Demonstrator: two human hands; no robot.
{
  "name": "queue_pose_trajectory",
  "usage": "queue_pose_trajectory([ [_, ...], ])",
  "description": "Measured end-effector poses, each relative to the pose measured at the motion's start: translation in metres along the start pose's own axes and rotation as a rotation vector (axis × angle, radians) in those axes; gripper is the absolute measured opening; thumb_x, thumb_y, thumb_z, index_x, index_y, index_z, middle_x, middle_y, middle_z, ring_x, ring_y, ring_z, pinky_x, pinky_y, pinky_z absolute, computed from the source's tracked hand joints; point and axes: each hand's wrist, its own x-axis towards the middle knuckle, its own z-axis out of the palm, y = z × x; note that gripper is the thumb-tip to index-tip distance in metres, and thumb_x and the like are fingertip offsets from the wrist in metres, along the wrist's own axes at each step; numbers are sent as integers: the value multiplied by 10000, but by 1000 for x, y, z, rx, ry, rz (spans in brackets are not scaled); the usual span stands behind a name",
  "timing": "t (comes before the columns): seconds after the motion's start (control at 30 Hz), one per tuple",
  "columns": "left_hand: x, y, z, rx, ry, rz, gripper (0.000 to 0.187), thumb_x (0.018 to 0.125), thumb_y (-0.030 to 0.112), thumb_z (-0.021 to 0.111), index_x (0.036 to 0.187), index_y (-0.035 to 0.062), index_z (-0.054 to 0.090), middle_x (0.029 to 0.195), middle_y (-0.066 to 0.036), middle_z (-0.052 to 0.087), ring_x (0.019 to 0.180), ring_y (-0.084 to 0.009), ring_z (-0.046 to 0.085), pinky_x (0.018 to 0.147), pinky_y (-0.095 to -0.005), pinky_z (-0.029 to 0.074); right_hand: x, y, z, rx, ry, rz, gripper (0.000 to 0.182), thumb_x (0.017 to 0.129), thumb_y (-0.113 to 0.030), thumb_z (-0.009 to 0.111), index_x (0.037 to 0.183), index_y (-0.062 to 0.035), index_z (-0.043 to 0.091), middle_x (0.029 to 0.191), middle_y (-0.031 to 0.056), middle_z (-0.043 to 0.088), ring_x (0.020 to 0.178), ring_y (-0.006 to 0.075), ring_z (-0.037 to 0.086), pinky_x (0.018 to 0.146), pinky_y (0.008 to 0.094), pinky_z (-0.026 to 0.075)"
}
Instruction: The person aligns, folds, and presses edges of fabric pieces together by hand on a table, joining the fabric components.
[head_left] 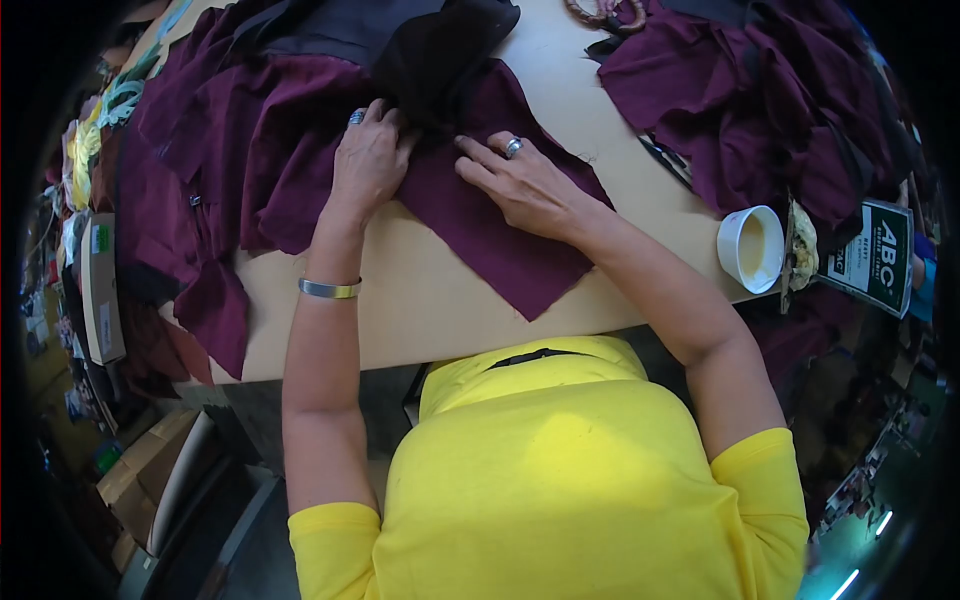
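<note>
Maroon cloth [290, 130] with black fabric [440, 60] bunched on top of it spreads over the pale table. My left hand [375, 155], with a ring and a metal bracelet at the wrist, has its fingers bent into the cloth where the black fabric meets the maroon; its fingertips are partly hidden. Close by on the right, my right hand [515, 180], also ringed, rests on a maroon flap [510, 250] that hangs toward the table's front edge. Its fingers are bent, with the tips at the dark fold, and what they pinch is too small to make out.
More maroon cloth [740, 100] lies at the back right, with dark scissors or a similar tool [665, 160] beside it. A white bowl of tan liquid [751, 249] and a green ABC box [880, 255] are at the right. A pale box [102, 290] stands left.
</note>
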Motion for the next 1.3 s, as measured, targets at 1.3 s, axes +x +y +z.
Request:
queue_pose_trajectory([
  [1.3,-17,27,35,28,195,106,312,880,327,505,1155,193,567,1216,-75,507,1173,-286,429,967,-408,332,-106,-20,-51,-51,81,-197,257,760,-67,544,1013,-61,502,858,77,551,801,207,576,869,390,442],
])
